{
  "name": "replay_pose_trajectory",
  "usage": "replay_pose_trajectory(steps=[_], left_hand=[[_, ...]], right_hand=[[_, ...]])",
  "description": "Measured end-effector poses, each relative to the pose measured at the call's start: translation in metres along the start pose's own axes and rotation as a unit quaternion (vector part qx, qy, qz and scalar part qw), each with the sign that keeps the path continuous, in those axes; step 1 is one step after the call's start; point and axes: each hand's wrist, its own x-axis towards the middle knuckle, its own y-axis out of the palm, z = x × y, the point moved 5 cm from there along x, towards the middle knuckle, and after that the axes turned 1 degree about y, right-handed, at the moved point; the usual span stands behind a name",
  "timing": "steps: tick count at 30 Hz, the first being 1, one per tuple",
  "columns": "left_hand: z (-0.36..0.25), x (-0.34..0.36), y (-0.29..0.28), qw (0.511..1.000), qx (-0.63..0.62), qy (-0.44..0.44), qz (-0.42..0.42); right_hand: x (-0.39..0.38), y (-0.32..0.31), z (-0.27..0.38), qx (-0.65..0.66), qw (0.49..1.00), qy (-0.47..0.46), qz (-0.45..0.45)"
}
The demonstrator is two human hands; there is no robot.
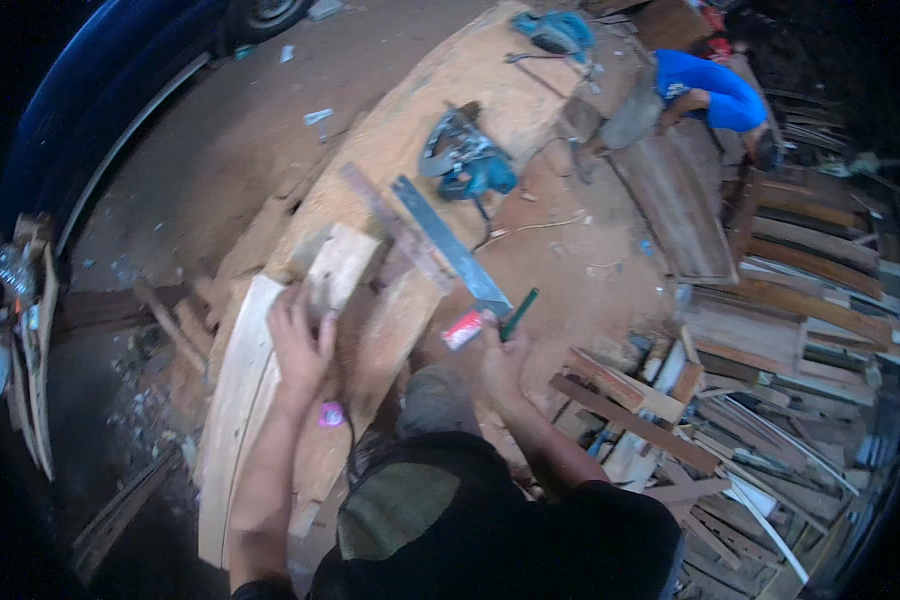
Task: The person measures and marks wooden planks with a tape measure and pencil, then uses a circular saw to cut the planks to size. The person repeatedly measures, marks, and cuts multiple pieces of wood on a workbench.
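Observation:
My right hand (505, 362) is closed around the corner end of a try square (448, 240) with a long grey blade and a short red-and-white part. A green pencil (520, 314) also sticks up from its fingers. My left hand (300, 338) lies with fingers spread on the end of a long pale wooden board (232, 425). Touching its fingertips is a short pale wood block (341, 268). Both wood pieces rest on a broad, thick slab (395, 125). A worn flat strip (395, 228) lies beside the square's blade.
Farther along the slab sit a teal circular saw (470, 160) and a teal cloth-like bundle (555, 35). At the far right a person in a blue shirt (705, 90) bends over a wide board (675, 200). Scrap wood (660, 440) is piled at the right. A dark blue vehicle (100, 110) stands far left.

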Motion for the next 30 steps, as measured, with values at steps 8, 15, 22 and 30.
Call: replay_pose_trajectory(steps=[8,15,22,30], left_hand=[[0.011,0.049,0.038,0.989,-0.043,-0.099,0.102],[0.023,0.043,0.054,0.986,-0.043,-0.112,0.113],[0.019,0.039,0.051,0.998,-0.037,-0.014,0.045],[-0.001,0.037,0.045,0.979,-0.059,0.145,0.13]], right_hand=[[0.032,0.071,-0.02,0.188,0.964,0.093,0.162],[0.032,0.121,-0.056,0.187,0.952,0.114,0.214],[0.037,0.137,-0.073,0.187,0.954,0.124,0.2],[0.027,0.158,-0.071,0.17,0.951,0.117,0.229]])
